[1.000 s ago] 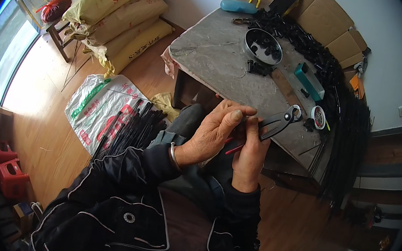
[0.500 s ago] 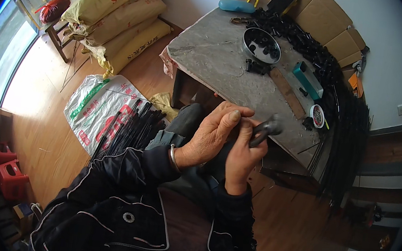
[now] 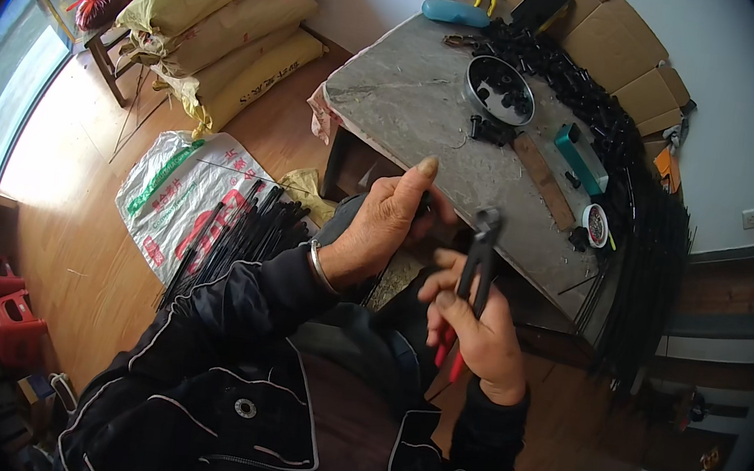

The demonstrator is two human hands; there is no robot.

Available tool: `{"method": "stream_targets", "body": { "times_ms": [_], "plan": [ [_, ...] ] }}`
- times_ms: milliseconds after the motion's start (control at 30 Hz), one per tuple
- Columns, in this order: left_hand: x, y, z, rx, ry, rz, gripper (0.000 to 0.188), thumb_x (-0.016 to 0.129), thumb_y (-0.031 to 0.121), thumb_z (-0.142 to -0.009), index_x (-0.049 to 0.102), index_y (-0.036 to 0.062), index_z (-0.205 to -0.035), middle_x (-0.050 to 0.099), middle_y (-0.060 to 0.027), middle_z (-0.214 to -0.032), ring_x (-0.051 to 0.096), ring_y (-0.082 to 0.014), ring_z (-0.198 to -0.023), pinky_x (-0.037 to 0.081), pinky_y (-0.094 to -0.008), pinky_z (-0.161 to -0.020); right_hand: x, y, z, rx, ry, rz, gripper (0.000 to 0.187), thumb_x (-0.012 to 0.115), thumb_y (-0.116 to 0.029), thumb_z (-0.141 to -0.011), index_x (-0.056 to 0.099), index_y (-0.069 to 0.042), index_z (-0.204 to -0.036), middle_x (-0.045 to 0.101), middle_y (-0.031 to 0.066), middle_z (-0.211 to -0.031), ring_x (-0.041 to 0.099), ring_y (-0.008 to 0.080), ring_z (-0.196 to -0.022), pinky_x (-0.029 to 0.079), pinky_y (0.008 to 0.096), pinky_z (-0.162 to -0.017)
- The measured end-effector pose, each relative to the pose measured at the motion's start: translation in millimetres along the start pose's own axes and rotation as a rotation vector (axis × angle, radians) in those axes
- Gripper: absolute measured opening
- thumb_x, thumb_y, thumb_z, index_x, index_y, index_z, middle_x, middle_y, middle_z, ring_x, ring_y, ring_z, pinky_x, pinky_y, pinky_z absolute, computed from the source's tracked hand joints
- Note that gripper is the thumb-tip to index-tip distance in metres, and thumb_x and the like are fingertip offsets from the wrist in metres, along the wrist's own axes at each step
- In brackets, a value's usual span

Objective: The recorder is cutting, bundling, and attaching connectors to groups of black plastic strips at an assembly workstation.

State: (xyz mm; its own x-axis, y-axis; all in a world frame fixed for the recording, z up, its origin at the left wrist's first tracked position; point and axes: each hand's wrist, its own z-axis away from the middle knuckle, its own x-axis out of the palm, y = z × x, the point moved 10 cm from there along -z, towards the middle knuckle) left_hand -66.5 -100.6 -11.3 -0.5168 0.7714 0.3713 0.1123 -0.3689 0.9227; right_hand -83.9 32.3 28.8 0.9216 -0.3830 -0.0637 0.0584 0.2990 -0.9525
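Below the table (image 3: 410, 109) edge, over the lap: right hand (image 3: 476, 329) gripping pliers (image 3: 475, 275) by their red handles, fingers closed around them, black jaws pointing up toward the table. Just to the left, left hand (image 3: 384, 227) pinching a small dark piece (image 3: 424, 206) between thumb and fingers, thumb raised, wrist wearing a metal bangle (image 3: 321, 266); what the piece is, too hidden to tell. Both hands sitting near each other, not touching. Lying on the grey table beyond: a round metal tin (image 3: 500, 89) holding small black parts, a loose cluster of black parts (image 3: 491, 132) just beside it, a wooden strip (image 3: 542, 175), a teal box (image 3: 581, 158) and a small round cup (image 3: 595, 225). Running along the table's far side, a long heap of black rods (image 3: 640, 210). Resting on the wooden floor at left, a printed plastic sack (image 3: 181, 204) with more black rods (image 3: 247, 230) spilling across it, and stacked tan sacks (image 3: 227, 4) further off by the wall.
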Motion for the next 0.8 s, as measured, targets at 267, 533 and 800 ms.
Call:
{"method": "stream_targets", "body": {
  "times_ms": [267,533,800],
  "plan": [
    [23.5,-3.0,13.2,-0.081,-0.141,0.054,0.066,0.034,0.053,-0.100,0.066,0.0001,-0.078,0.057,-0.0035,-0.061,0.049,-0.0083,-0.056,0.041,-0.0223,-0.056,13.4,20.6,18.0,0.247,-0.179,-0.231,0.022,0.050,-0.013,-0.098,0.048,0.002,-0.114,0.059,0.0128,-0.101,0.062,0.0161,-0.078,0.057,0.0303,-0.072],
    [32.6,5.4,19.7,0.141,-0.139,-0.207,0.063,0.033,0.045,-0.102,0.065,-0.0012,-0.074,0.056,-0.0021,-0.063,0.050,-0.0089,-0.064,0.041,-0.0241,-0.063,14.3,36.1,40.5,0.499,-0.117,-0.343,0.025,0.050,-0.017,-0.099,0.047,0.002,-0.115,0.064,0.0142,-0.086,0.061,0.0187,-0.060,0.050,0.0358,-0.053],
    [37.8,-5.6,13.6,0.124,-0.125,-0.195,0.060,0.035,0.045,-0.102,0.065,0.0013,-0.073,0.049,0.0013,-0.061,0.042,-0.0061,-0.060,0.035,-0.0232,-0.057,-20.8,29.8,28.1,0.430,-0.081,0.356,0.023,0.052,-0.016,-0.097,0.050,-0.002,-0.115,0.061,0.0066,-0.083,0.060,0.0110,-0.072,0.050,0.0285,-0.065]
  ]
}}
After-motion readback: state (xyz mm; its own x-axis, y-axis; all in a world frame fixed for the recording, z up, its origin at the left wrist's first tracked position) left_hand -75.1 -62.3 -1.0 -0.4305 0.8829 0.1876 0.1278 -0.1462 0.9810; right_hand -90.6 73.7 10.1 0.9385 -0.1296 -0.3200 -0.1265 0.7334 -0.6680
